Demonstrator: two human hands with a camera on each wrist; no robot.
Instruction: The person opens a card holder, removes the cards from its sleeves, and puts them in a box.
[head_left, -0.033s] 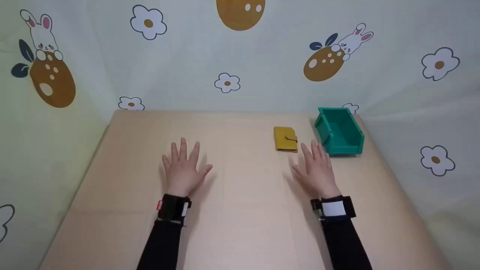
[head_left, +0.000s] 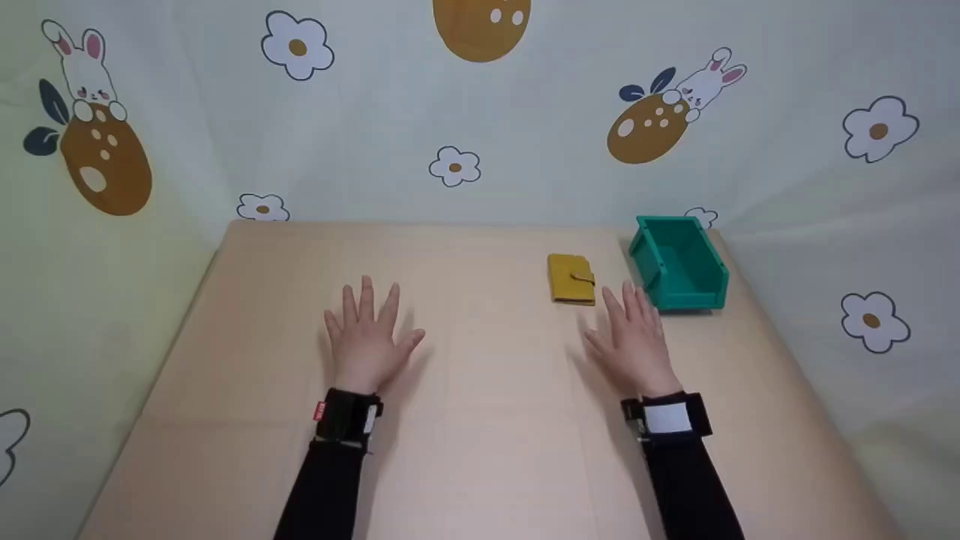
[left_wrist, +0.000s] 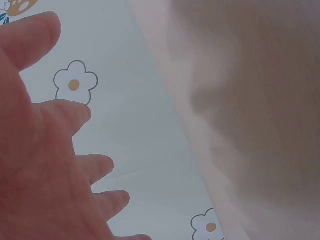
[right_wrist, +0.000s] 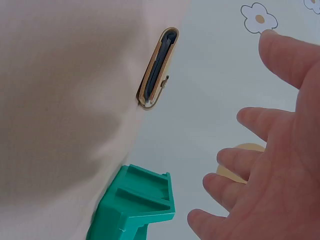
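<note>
Nothing has moved: left hand (head_left: 367, 330) and right hand (head_left: 632, 336) stay flat, fingers spread, holding nothing; yellow wallet (head_left: 571, 278) and green bin (head_left: 679, 262) untouched on the counter (head_left: 480, 450).

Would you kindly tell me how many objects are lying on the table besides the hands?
2: a yellow wallet lies just beyond the right hand, and a green bin sits right of the wallet, near the table's far right corner. Nothing seems hidden.

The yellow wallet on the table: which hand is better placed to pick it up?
The right hand, probably. It lies open on the table just in front of the yellow wallet, beside the green bin. The left hand rests flat farther away, with bare table between.
</note>
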